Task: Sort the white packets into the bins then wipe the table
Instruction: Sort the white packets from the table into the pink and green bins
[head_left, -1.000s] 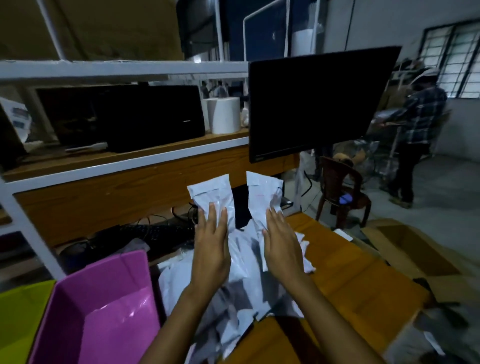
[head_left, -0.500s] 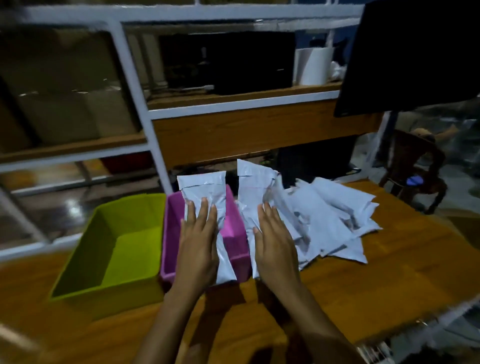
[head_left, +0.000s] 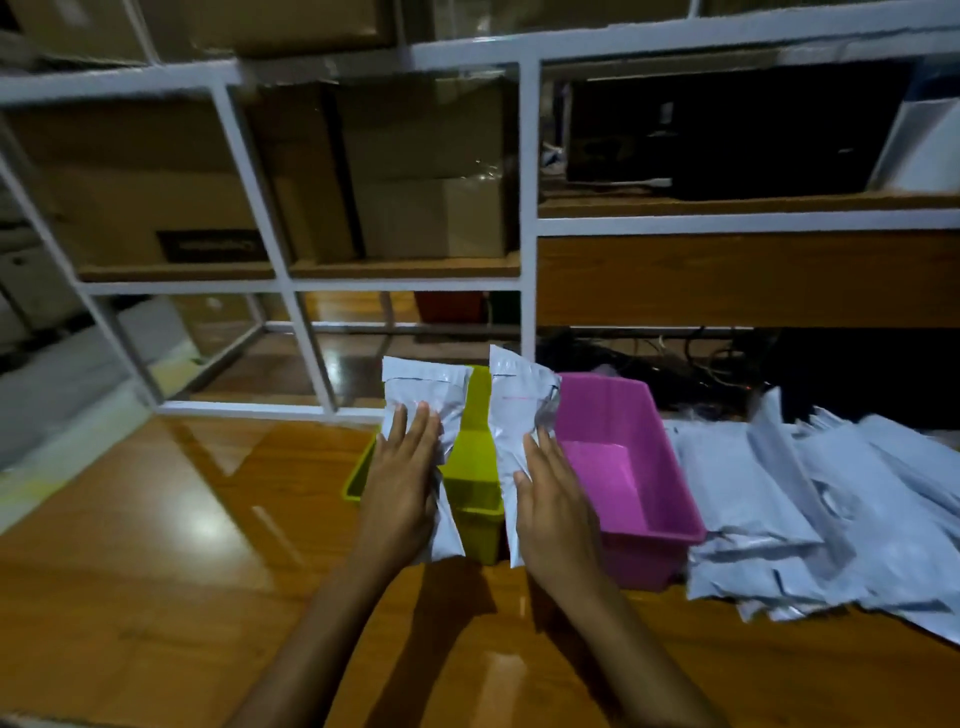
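Observation:
My left hand (head_left: 402, 480) holds a white packet (head_left: 423, 389) upright above the left side of the yellow-green bin (head_left: 475, 488). My right hand (head_left: 553, 506) holds a second white packet (head_left: 519, 400) upright over the gap between that bin and the pink bin (head_left: 634, 467) to its right. Both bins stand side by side on the wooden table (head_left: 156, 545), and what shows of their insides holds nothing. A loose pile of white packets (head_left: 831, 514) lies on the table to the right of the pink bin.
A white metal shelf frame (head_left: 529, 218) stands behind the table, holding cardboard boxes (head_left: 426, 171) and dark equipment (head_left: 727, 124). Tangled cables (head_left: 701, 358) lie behind the pink bin. Bare tabletop stretches to the left of the bins and in front of them.
My view and both hands, each with its packet, have swung left from the pile. The packets now hang over the yellow-green and pink bins instead of the pink bin and the pile.

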